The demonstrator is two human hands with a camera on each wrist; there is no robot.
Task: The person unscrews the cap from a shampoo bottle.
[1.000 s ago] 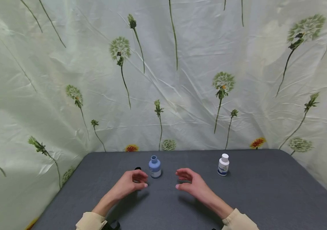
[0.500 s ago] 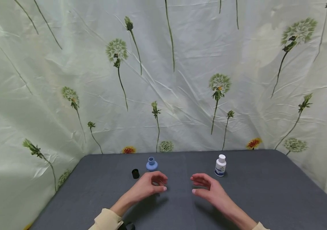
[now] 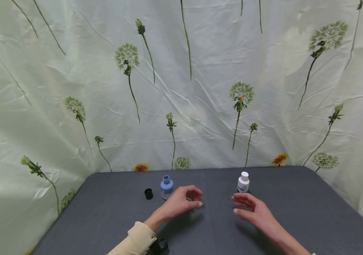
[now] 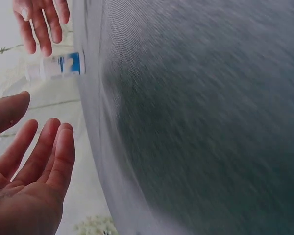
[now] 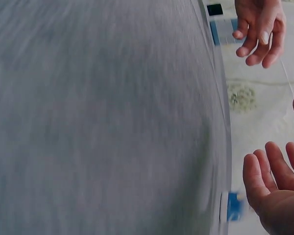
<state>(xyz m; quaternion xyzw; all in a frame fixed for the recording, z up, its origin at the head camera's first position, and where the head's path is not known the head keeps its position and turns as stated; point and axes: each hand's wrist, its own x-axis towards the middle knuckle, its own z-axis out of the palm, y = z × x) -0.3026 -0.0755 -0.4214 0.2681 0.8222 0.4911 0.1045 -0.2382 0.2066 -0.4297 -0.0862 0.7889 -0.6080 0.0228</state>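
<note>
My left hand [image 3: 184, 202] hovers over the table between the two bottles, fingers loosely bent and holding nothing. Just behind it to the left stands an uncapped blue bottle [image 3: 167, 187], its lower right side partly covered by the hand. Further left a black cap [image 3: 148, 193] lies on the cloth. My right hand [image 3: 254, 209] is held above the table, relaxed with thumb and fingers apart. Beyond its fingertips stands a white bottle [image 3: 243, 182] with a white cap and blue-marked label; the hand overlaps its base. In the left wrist view the white bottle [image 4: 63, 66] looks blurred.
A dark grey cloth covers the table [image 3: 111, 212]. Behind and to the left hangs a pale curtain [image 3: 207, 106] printed with dandelions, meeting the table's far edge. A black strap or device [image 3: 159, 245] sits under the left sleeve.
Both hands have moved to the right, the left one passing in front of the blue bottle and uncovering the black cap. The right hand has come in front of the white bottle.
</note>
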